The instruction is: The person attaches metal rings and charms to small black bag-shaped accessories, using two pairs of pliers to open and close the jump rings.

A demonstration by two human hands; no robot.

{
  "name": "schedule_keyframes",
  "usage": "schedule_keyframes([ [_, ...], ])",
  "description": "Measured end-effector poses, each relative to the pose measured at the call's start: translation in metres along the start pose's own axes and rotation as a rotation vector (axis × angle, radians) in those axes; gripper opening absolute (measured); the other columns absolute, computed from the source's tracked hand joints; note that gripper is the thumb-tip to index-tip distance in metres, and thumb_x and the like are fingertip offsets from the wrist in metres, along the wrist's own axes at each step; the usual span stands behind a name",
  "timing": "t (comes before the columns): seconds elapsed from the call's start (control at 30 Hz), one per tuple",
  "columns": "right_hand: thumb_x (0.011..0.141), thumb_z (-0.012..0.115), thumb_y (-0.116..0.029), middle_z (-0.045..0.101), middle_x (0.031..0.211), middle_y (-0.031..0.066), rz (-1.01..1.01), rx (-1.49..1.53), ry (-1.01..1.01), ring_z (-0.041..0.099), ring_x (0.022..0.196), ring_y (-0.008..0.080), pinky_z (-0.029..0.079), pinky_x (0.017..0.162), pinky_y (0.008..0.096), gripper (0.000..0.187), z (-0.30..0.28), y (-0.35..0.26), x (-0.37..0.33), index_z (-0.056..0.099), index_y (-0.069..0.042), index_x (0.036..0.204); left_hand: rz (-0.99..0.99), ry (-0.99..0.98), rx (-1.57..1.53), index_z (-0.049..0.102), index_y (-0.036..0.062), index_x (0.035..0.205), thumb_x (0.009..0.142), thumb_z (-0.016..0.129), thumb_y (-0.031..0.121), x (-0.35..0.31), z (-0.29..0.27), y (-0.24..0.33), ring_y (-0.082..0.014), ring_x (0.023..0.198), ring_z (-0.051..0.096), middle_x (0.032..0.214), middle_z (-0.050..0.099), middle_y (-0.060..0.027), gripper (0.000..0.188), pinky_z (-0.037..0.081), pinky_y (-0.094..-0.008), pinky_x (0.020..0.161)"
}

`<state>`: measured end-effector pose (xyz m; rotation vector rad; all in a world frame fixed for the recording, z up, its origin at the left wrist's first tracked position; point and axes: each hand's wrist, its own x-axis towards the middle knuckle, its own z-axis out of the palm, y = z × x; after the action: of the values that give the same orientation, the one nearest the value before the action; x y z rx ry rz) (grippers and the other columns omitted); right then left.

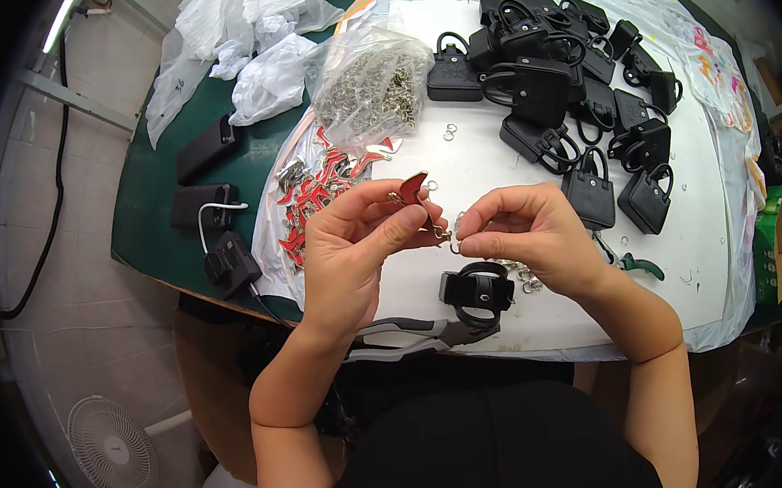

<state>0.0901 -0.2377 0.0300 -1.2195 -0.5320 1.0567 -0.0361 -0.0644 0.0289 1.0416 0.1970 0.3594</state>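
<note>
My left hand [351,251] is closed on a red charm [413,185] with metal edging, pinched between thumb and fingers. From its lower end hangs a small metal ring [454,245], at the fingertips of my right hand [536,238]. The right thumb and forefinger are pinched together at this ring; whether they hold another small part is hidden. Just below the hands, a small black handbag-shaped case [476,292] with a looped handle lies on the white board [614,319]. Grey-handled pliers [415,335] lie at the board's near edge, their jaws against the case.
More red charms [332,180] lie heaped to the left, below a clear bag of metal fittings [376,91]. Black handbag-shaped cases [539,89] pile up at the back right. Green-handled pliers [642,265] lie right of my right hand. Black devices [207,148] rest on the green tabletop [148,207].
</note>
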Motion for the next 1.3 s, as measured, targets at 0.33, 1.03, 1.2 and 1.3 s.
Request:
schedule_keyframes([
  [0.33,0.088,0.075,-0.005,0.071,0.093,0.0068,0.017,0.028,-0.017,0.067,0.087,0.0097,0.054,0.078,0.0223,0.017,-0.003,-0.003,0.004,0.07,0.004,0.102,-0.051,-0.075,-0.047,0.065,-0.0032,0.115,0.093,0.066,-0.001,0.001,-0.004,0.001,-0.0224,0.091,0.072,0.099,0.072,-0.0158,0.022,0.061,-0.0378,0.083],
  [1.03,0.098,0.06,-0.006,0.066,0.085,0.0046,-0.205,-0.407,-0.299,0.06,0.072,0.0101,0.049,0.067,0.0257,0.009,-0.037,0.009,-0.027,0.056,-0.002,0.104,0.26,-0.334,0.962,0.067,0.0042,0.096,0.081,0.081,0.011,-0.046,0.01,-0.019,-0.0203,0.065,0.062,0.082,0.064,-0.0091,0.021,0.047,-0.031,0.056],
  [1.2,0.097,0.06,-0.004,0.066,0.085,0.0044,-0.102,-0.097,-0.128,0.062,0.074,0.0098,0.05,0.07,0.026,0.008,-0.016,0.015,-0.05,0.056,-0.001,0.103,0.232,0.094,0.61,0.057,-0.0052,0.114,0.089,0.065,-0.009,-0.048,0.013,-0.032,-0.0167,0.094,0.069,0.1,0.07,-0.0135,0.027,0.056,-0.0287,0.083],
  [1.3,0.095,0.065,-0.006,0.064,0.089,0.0025,-0.064,-0.19,-0.102,0.06,0.075,0.0089,0.05,0.069,0.0247,0.008,-0.003,0.022,-0.054,0.061,-0.001,0.1,0.11,0.134,0.437,0.054,-0.0068,0.117,0.091,0.059,-0.014,-0.044,0.01,-0.044,-0.0195,0.099,0.069,0.106,0.069,-0.0169,0.028,0.057,-0.0311,0.089],
])
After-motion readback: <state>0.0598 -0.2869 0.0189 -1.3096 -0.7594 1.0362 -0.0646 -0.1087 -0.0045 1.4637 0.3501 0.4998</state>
